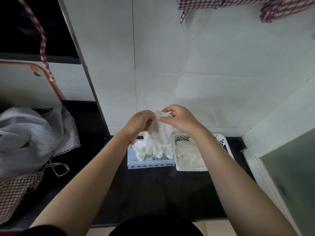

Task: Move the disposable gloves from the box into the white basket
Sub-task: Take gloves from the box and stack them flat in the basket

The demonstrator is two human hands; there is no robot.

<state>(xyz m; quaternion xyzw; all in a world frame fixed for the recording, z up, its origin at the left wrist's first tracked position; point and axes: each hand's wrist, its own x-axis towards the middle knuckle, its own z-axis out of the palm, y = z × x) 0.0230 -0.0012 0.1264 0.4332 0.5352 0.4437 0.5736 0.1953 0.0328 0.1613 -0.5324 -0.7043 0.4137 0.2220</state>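
Note:
A bunch of thin white disposable gloves (157,138) hangs in the air above the light blue glove box (151,161), which lies on the dark counter against the wall. My left hand (139,123) grips the upper left of the bunch. My right hand (179,119) pinches its top from the right. The lower ends of the gloves trail down onto the box opening. Just right of the box stands the white perforated basket (221,140), with a pile of pale gloves (189,155) lying inside it; my right forearm crosses over its far side.
A grey cloth with checked trim (29,140) lies heaped on the counter at the left. An orange-rimmed board (51,82) leans against the wall behind it. Checked fabric (255,5) hangs at the top right. A frosted glass panel (289,176) borders the counter's right side.

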